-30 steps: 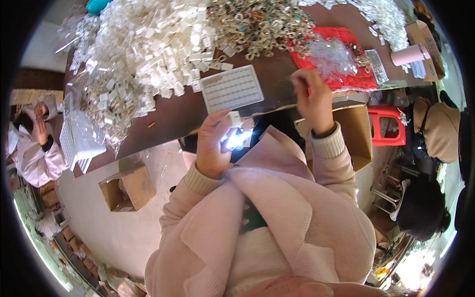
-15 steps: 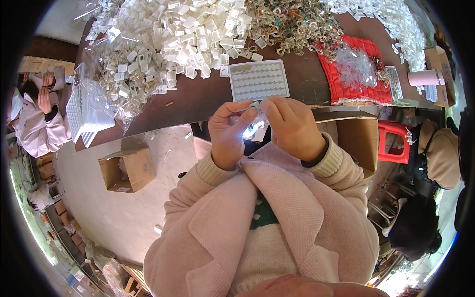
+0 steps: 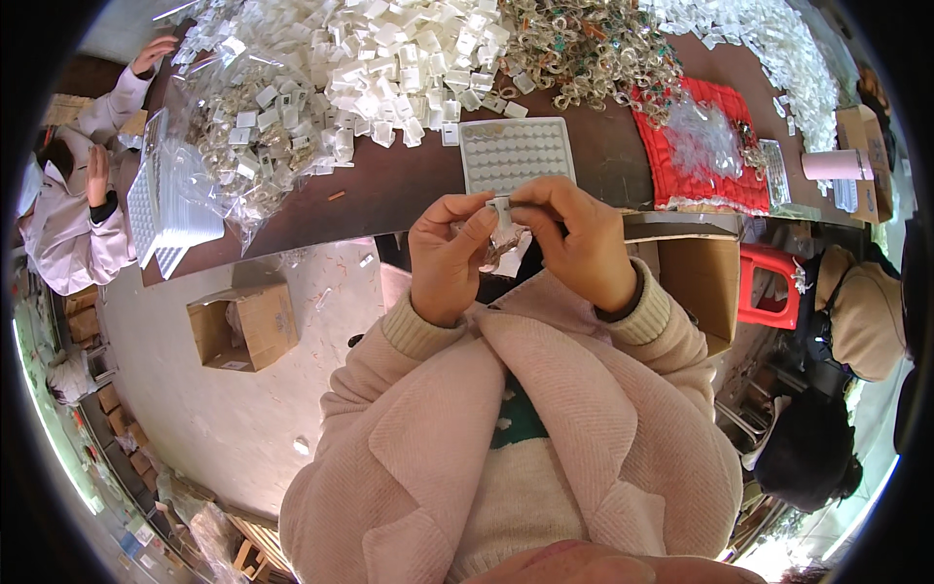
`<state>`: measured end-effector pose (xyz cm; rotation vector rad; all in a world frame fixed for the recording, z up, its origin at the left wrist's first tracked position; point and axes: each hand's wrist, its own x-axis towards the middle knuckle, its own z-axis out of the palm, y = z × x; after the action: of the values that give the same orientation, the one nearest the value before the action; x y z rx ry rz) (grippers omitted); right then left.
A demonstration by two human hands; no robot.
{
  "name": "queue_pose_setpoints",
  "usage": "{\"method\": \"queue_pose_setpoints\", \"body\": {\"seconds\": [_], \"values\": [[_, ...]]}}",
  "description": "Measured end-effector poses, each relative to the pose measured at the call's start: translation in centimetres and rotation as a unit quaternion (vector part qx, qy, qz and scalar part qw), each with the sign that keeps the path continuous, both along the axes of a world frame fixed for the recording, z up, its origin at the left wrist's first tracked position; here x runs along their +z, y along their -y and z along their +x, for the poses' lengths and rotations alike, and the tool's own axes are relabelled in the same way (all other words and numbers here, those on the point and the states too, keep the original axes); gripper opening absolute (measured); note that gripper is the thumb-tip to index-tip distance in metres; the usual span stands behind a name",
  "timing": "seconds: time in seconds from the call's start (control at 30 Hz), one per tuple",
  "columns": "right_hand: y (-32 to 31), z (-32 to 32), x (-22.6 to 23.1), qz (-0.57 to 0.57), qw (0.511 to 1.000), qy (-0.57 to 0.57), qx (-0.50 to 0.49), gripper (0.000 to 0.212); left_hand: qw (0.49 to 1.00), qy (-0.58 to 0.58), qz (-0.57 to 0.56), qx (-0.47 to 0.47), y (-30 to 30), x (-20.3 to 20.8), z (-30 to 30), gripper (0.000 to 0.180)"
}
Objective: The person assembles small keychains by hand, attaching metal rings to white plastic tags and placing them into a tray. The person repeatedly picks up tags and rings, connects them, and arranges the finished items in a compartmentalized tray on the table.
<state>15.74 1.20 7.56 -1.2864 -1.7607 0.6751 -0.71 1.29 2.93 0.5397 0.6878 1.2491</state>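
Observation:
In front of my chest, just off the table's near edge, both hands meet at a small white plastic piece (image 3: 500, 207). My left hand (image 3: 449, 255) pinches it from the left between thumb and fingers. From the other side, my right hand (image 3: 582, 245) closes thumb and bent fingertips on its right edge. Crinkled clear plastic (image 3: 504, 251) hangs below the piece, between my hands; part of it is behind the fingers. Just beyond my fingertips lies a white tray (image 3: 519, 146) with rows of small wells.
Heaps of white plastic pieces (image 3: 409, 63) and clear rings (image 3: 593, 49) cover the far table (image 3: 379, 200). A red cloth (image 3: 662, 161) lies right, stacked clear trays (image 3: 170, 219) left. Cardboard boxes (image 3: 263, 326) and a red stool (image 3: 769, 282) stand below. A co-worker (image 3: 83, 229) is at the left.
My right fingers have shifted over the white piece, which now shows more plainly between both hands. Bright glare on the clear plastic is gone. The co-worker's one arm has reached up toward the table.

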Motion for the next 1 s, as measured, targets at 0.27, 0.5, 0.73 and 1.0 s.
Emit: {"method": "queue_pose_setpoints", "body": {"seconds": [0.27,0.5,0.73,1.0], "values": [[-0.1,0.1,-0.7,0.011,1.000,0.000,0.028,0.009,0.999,0.025,-0.008,-0.041,-0.1,-0.4,-0.7,0.015],[-1.0,0.0,-0.8,-0.017,0.998,-0.017,0.050,0.011,0.998,0.040,-0.004,-0.039,-0.3,-1.0,-1.2,0.014],[-9.1,1.6,-1.9,0.072,0.989,0.126,-0.013,0.005,0.994,0.044,-0.092,-0.027,-1.7,0.0,-2.1,0.020],[-15.8,0.5,-5.6,0.056,0.947,0.309,-0.060,0.011,0.988,0.084,-0.115,-0.062,-2.2,-0.7,-3.2,0.016]]}}
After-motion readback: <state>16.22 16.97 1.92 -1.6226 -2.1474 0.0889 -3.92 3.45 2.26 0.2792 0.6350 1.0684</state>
